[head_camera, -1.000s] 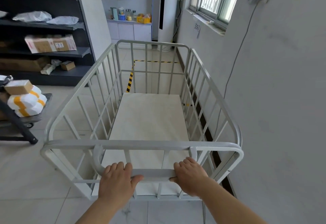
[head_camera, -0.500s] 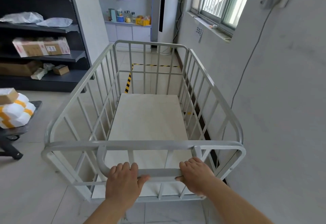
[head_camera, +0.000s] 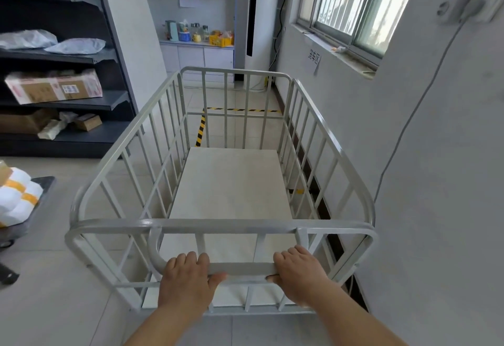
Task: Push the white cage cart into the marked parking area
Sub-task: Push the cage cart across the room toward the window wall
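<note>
The white cage cart (head_camera: 226, 225) fills the middle of the view, empty, with barred sides and a pale flat deck. My left hand (head_camera: 188, 280) and my right hand (head_camera: 298, 274) both grip its near handle bar (head_camera: 242, 268), side by side. The cart runs along the grey wall on its right. Black-and-yellow floor tape (head_camera: 200, 130) marks the parking area; one strip runs under the cart's far end and another crosses the floor beyond it. A paper sign (head_camera: 314, 59) hangs on the wall under the window.
Dark shelving (head_camera: 62, 100) with boxes and bags stands on the left. A low trolley (head_camera: 30, 209) with white-and-yellow parcels sits at far left. A white cabinet (head_camera: 196, 56) and a tall white unit (head_camera: 252, 26) stand at the back. A cable (head_camera: 409, 127) hangs down the right wall.
The cart has rolled forward toward the taped area with both hands on the handle. The shelving and the parcel trolley have slid left and nearer in view.
</note>
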`<state>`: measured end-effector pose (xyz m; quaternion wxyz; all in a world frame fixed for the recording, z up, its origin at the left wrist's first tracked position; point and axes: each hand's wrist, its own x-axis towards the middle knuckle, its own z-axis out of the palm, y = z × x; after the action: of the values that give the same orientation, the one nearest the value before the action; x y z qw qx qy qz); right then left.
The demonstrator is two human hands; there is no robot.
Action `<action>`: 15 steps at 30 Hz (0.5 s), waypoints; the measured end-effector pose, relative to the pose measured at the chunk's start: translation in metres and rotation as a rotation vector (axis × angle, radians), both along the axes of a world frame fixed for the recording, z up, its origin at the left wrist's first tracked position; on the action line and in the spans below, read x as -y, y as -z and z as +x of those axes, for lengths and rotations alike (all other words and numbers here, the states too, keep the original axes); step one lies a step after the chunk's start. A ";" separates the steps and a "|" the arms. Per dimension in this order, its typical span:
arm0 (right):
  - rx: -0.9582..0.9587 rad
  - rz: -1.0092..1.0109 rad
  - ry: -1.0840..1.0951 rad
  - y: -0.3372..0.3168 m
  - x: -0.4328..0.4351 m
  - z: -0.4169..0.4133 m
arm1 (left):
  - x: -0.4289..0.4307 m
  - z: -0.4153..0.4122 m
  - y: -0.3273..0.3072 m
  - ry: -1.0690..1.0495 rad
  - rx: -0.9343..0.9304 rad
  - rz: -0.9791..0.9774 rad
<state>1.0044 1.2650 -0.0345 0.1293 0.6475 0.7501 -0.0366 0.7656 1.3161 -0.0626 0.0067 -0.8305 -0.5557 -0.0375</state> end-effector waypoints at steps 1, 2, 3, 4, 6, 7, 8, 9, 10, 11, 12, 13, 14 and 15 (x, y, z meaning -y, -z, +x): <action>-0.006 0.005 0.001 0.001 -0.010 0.000 | -0.010 -0.001 -0.001 0.000 -0.004 -0.027; -0.012 0.010 0.003 0.002 -0.019 0.000 | -0.020 -0.002 -0.002 0.000 -0.010 -0.050; -0.016 0.013 0.005 0.003 -0.028 0.000 | -0.029 -0.003 -0.001 0.000 -0.017 -0.075; -0.022 0.018 0.006 0.004 -0.037 0.000 | -0.037 -0.003 -0.002 0.002 -0.024 -0.110; -0.035 0.020 0.005 0.003 -0.055 0.000 | -0.056 -0.002 -0.009 0.004 -0.044 -0.184; -0.039 0.020 0.004 0.002 -0.064 0.000 | -0.066 -0.001 -0.011 0.005 -0.034 -0.153; -0.044 0.023 0.001 0.002 -0.072 0.000 | -0.076 0.001 -0.010 0.000 -0.021 -0.089; -0.048 0.028 -0.001 0.002 -0.081 0.000 | -0.087 0.002 -0.010 -0.009 -0.017 -0.059; -0.052 0.029 -0.002 0.001 -0.090 0.000 | -0.097 0.003 -0.012 -0.016 -0.020 -0.067; -0.055 0.028 -0.002 0.001 -0.100 0.000 | -0.107 0.003 -0.013 -0.017 -0.028 -0.083; -0.060 0.025 -0.002 0.001 -0.110 0.001 | -0.117 0.003 -0.013 -0.018 -0.025 -0.097; -0.064 0.024 0.000 0.001 -0.120 0.002 | -0.126 0.002 -0.012 -0.026 -0.020 -0.108; -0.070 0.021 0.007 0.001 -0.130 0.002 | -0.137 0.003 -0.012 -0.024 -0.012 -0.120; -0.077 0.024 0.009 0.001 -0.140 0.003 | -0.146 0.004 -0.013 -0.023 -0.012 -0.127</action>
<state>1.0072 1.4050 -0.0352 0.0926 0.6505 0.7519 -0.0532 0.7695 1.4625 -0.0499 -0.0424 -0.8230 -0.5664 0.0031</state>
